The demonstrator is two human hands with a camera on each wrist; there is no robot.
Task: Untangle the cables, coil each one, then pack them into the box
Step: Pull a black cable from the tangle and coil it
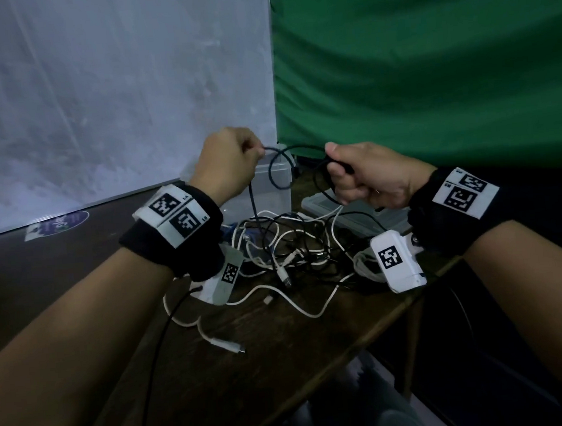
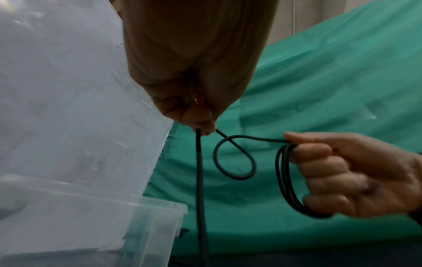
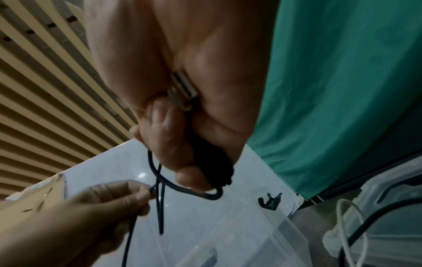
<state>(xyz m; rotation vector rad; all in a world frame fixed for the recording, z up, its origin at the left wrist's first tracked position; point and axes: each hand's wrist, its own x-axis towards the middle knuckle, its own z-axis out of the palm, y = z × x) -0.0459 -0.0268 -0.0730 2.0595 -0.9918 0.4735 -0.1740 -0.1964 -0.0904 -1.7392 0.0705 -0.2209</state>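
Both hands are raised above the table with a black cable [image 1: 278,169] strung between them. My left hand [image 1: 231,159] pinches the cable near a small loop [image 2: 235,159], and one strand hangs straight down [image 2: 199,189] toward the tangle. My right hand [image 1: 357,176] grips several black coils [image 2: 285,180] wound in its fist, with the metal plug [image 3: 182,94] showing in the palm. A tangle of white and black cables [image 1: 286,249] lies on the table below. The clear plastic box [image 1: 271,186] stands behind the hands.
The box lid [image 1: 339,208] lies right of the box under some cables. A white charger cable with its plug [image 1: 226,345] trails toward me. The dark wooden table [image 1: 284,363] ends at a right edge. A white wall and green cloth [image 1: 429,66] stand behind.
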